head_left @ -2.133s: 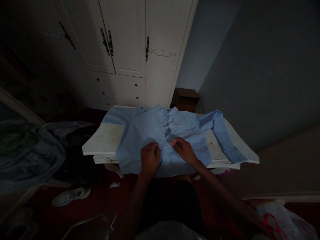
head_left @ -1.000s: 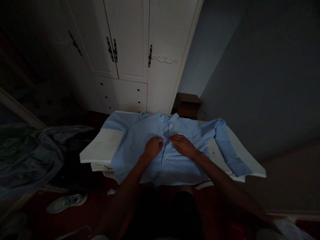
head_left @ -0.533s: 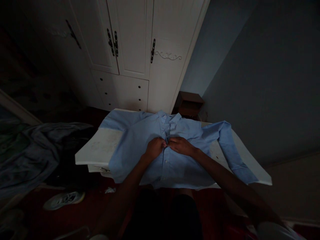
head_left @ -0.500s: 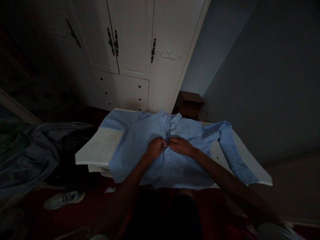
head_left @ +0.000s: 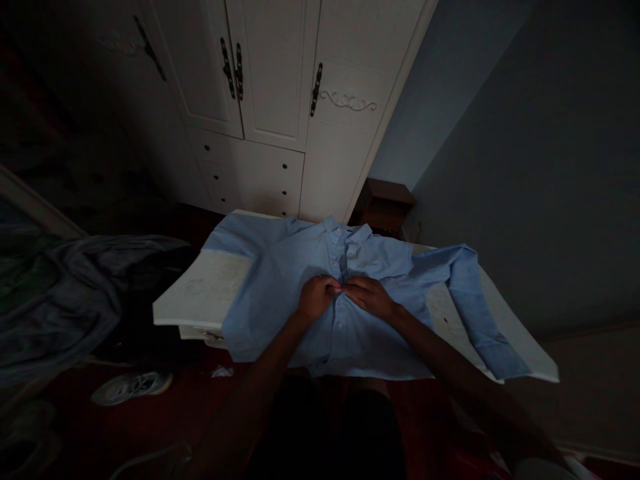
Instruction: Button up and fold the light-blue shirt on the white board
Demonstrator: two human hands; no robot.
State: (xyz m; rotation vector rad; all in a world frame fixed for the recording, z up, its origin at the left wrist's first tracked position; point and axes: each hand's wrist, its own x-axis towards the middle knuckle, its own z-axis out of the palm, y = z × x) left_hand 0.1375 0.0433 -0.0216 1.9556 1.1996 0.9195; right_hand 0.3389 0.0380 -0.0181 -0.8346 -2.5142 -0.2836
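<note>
Shirt (head_left: 280,273), collar (head_left: 360,235) pointing away, long axis crosswise, left hand (head_left: 315,297) and right hand (head_left: 373,297), fingers (head_left: 357,287) pinching placket (head_left: 339,327)

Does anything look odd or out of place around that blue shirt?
Mildly: the white tabletop under the shirt has a brown spot, so looks stained. On the red floor, a crumpled white scrap near a shoe looks like stray litter.

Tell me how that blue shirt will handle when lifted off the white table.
The blue shirt will probably be floppy, since one sleeve bends sharply and lies flat. It is likely light for its spread, as the cloth looks thin. It may slide if tugged nearer, because its hem overhangs the white table.
</note>
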